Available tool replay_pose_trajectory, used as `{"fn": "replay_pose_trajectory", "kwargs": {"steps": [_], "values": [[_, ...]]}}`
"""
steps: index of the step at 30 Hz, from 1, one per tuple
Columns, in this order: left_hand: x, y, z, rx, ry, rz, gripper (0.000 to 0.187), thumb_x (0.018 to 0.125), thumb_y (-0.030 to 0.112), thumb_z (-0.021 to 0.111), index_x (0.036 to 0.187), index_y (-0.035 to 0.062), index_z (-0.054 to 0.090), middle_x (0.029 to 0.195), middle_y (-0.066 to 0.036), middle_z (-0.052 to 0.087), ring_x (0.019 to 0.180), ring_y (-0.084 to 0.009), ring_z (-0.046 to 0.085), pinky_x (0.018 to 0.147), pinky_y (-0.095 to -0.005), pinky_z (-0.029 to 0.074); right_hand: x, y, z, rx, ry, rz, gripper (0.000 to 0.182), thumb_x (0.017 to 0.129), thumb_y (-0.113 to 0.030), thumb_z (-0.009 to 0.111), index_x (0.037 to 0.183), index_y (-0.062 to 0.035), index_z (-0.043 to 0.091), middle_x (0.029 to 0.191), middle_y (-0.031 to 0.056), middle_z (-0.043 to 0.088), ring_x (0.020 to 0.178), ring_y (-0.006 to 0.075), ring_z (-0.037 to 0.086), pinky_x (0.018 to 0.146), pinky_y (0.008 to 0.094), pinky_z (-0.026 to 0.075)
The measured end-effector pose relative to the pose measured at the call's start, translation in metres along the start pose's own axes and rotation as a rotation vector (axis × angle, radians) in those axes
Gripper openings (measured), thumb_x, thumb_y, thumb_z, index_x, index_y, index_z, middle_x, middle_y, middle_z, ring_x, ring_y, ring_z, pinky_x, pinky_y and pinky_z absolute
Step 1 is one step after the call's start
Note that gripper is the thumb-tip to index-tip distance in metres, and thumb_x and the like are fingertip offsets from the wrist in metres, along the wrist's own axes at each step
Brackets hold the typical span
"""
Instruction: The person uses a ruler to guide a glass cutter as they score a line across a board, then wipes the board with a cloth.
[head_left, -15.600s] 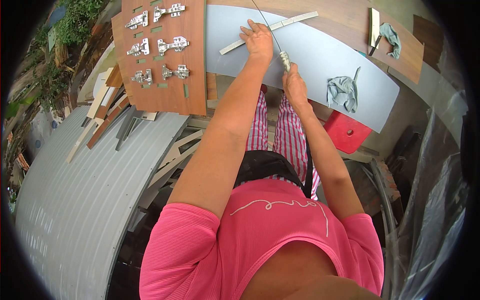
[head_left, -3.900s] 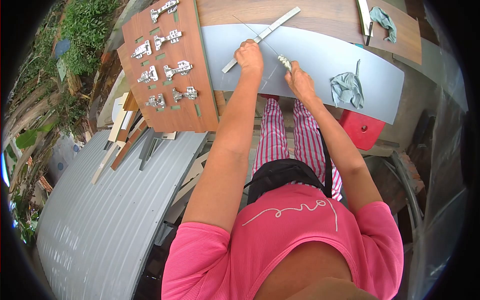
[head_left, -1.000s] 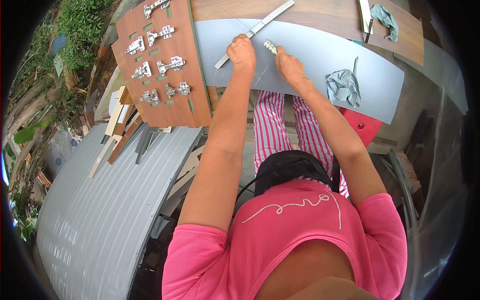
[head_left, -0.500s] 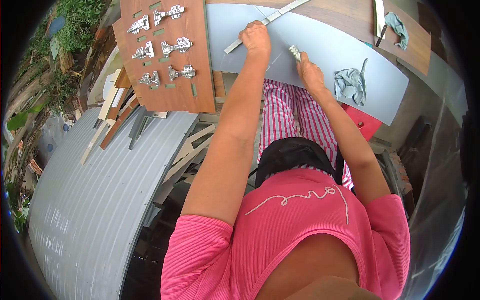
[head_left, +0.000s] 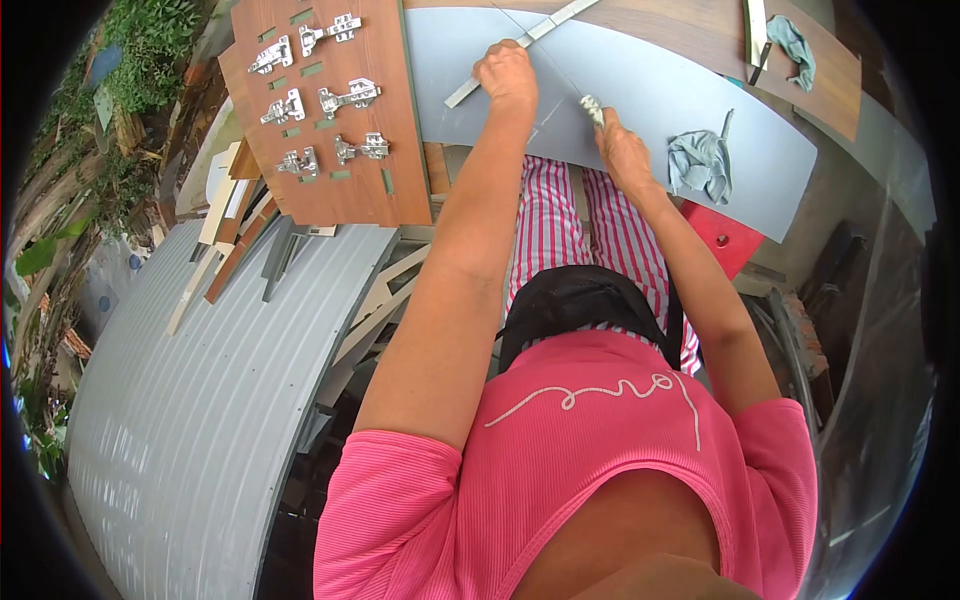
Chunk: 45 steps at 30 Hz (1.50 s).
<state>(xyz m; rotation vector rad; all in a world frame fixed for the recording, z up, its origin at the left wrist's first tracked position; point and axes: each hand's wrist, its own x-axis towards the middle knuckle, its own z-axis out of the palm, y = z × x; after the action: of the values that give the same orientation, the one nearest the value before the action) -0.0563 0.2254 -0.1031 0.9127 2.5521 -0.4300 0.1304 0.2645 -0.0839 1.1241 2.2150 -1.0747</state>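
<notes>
A grey panel [head_left: 660, 95] lies across a wood-grain board [head_left: 690, 30] in front of me. My left hand [head_left: 507, 75] presses down on a long metal ruler [head_left: 470, 90] that runs diagonally over the panel's left part. My right hand [head_left: 622, 150] is closed on the handle of a thin-bladed cutting tool [head_left: 592, 108], whose blade reaches up along the ruler's edge. Faint scored lines show on the panel between my hands.
A brown board [head_left: 390, 150] with several metal hinges [head_left: 345, 98] sits to the left. A grey rag [head_left: 702, 160] lies on the panel's right part; another rag [head_left: 797, 40] and a flat metal tool [head_left: 755, 30] lie at the top right. A red stool [head_left: 722, 235] and corrugated sheet [head_left: 180, 400] are below.
Since one second ago my right hand has drawn the cutting tool toward me, away from the ruler's far end. My left hand stays on the ruler. The view has shifted slightly.
</notes>
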Motion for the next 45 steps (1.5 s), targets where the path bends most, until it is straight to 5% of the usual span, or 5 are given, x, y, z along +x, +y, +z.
{"fn": "replay_pose_trajectory", "kwargs": {"steps": [16,20,32,39,45], "values": [[-0.002,0.001,-0.003,-0.013,-0.007,-0.001,0.017,0.079,0.009,0.058,0.094,0.0008,0.059,0.091,-0.013,0.066,0.084,-0.0238,0.067,0.071,-0.0326,0.055,0.045,-0.033,-0.014,-0.011,0.032,-0.088,0.021,0.091,-0.019,0.048,0.106,-0.0053,0.044,0.084,0.0236,0.064,0.08,0.0422,0.062,0.07,0.0503,0.048],[0.005,-0.009,0.055,0.101,0.287,0.105,0.014,0.085,0.012,0.049,0.093,0.0089,0.061,0.083,-0.004,0.062,0.078,-0.019,0.065,0.067,-0.0298,0.053,0.069,-0.045,-0.011,-0.026,0.103,-0.179,0.023,0.092,-0.021,0.047,0.108,-0.0054,0.042,0.078,0.0239,0.063,0.074,0.0424,0.062,0.065,0.0511,0.048],[0.011,-0.011,0.063,0.085,0.267,0.082,0.013,0.085,0.014,0.049,0.089,0.0105,0.061,0.086,-0.004,0.063,0.078,-0.0185,0.065,0.064,-0.0318,0.053,0.094,-0.03,0.019,-0.071,0.14,-0.163,0.025,0.09,-0.013,0.036,0.106,-0.0003,0.051,0.083,0.0245,0.063,0.077,0.0373,0.064,0.065,0.0481,0.051],[0.014,-0.008,0.074,0.137,0.36,0.036,0.015,0.085,0.015,0.048,0.093,0.0114,0.059,0.08,-0.001,0.059,0.072,-0.0156,0.061,0.06,-0.0303,0.049,0.005,-0.003,-0.006,-0.07,0.012,-0.051,0.02,0.092,-0.017,0.041,0.108,-0.0042,0.043,0.081,0.0244,0.064,0.08,0.0422,0.062,0.073,0.0504,0.048],[0.002,-0.012,0.071,0.251,0.567,0.11,0.014,0.084,0.015,0.047,0.092,0.0125,0.059,0.078,0.0,0.058,0.073,-0.0154,0.061,0.062,-0.031,0.049,0.091,-0.039,0.01,-0.018,0.137,-0.205,0.019,0.087,-0.009,0.04,0.097,0.001,0.052,0.082,0.0271,0.062,0.079,0.04,0.063,0.068,0.0496,0.05]]}}
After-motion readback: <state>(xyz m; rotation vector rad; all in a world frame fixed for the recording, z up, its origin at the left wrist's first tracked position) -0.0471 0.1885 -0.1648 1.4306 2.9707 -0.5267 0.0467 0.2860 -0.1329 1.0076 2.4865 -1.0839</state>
